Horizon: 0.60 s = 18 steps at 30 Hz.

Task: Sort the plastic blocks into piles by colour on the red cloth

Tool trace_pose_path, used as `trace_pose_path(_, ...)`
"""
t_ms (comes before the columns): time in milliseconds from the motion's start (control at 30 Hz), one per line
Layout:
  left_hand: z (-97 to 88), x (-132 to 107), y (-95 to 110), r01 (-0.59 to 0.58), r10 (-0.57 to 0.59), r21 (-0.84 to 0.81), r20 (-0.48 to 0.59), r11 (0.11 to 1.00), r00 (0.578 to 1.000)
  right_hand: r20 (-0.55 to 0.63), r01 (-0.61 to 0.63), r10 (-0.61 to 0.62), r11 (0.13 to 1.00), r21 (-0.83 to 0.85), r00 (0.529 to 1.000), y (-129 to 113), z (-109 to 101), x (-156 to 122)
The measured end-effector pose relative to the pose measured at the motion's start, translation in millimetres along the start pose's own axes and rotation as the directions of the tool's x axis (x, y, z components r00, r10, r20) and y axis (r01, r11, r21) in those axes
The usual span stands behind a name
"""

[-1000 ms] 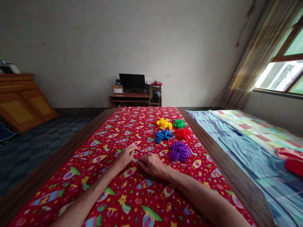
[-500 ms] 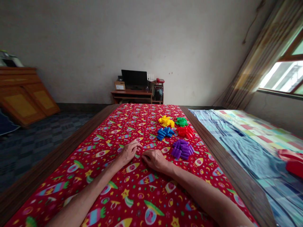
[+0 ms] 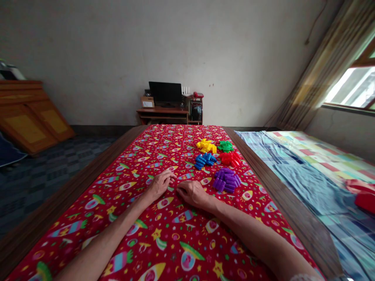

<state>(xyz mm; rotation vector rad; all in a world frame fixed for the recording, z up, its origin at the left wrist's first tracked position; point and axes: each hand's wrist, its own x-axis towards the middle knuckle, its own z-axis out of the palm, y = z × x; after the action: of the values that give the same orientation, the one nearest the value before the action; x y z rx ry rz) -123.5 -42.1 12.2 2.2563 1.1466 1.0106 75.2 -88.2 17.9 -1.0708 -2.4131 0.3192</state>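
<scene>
My left hand (image 3: 160,185) lies on the red patterned cloth (image 3: 129,218), fingers loosely stretched forward and holding nothing visible. Just right of it, my right hand (image 3: 193,192) rests on its side with the fingers curled in; I see nothing in them. A small gap separates the hands. Nearest to the right hand is a pile of purple plastic pieces (image 3: 227,180), short and tube-like. Beyond it lie heaps of blue pieces (image 3: 205,160), red pieces (image 3: 230,159), yellow pieces (image 3: 206,146) and green pieces (image 3: 225,146). Neither hand touches a pile.
Dark wooden edging (image 3: 265,179) borders the cloth-covered table. On the right stands a bed with a checked sheet (image 3: 310,187). A desk (image 3: 162,111) with a monitor (image 3: 165,93) is against the far wall, and a wooden cabinet (image 3: 35,121) stands on the left.
The view has tilted slightly downward, so the background sits higher. Both hands stay in nearly the same place on the cloth, and the piles look unchanged.
</scene>
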Motion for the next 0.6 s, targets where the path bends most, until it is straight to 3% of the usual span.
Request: trace_pose_path(600, 4.0, 0.0, -8.2, -0.074, 0.073, -0.021, -0.019, 0.997, 0.997, -0.014, 0.009, -0.009, 0.999, -0.042, 1.000, -0.9, -1.5, -0.1)
